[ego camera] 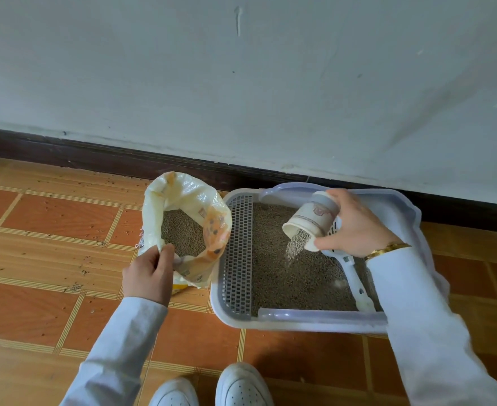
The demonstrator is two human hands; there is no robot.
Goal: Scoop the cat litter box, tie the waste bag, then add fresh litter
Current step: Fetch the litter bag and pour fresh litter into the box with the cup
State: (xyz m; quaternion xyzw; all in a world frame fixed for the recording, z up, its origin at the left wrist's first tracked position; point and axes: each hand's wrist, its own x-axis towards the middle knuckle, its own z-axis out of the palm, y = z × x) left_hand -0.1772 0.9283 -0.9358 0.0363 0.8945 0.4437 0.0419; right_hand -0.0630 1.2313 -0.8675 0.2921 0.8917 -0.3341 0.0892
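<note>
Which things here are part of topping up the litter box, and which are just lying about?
In use: paper cup in right hand, pouring; litter bag held open by left hand; litter box.

Lying about: scoop resting in the box; spilled granules on the floor.

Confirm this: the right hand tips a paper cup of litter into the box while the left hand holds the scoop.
Not quite. In the head view the left hand holds the litter bag open; the scoop lies in the box. The right hand does tip the paper cup.
</note>
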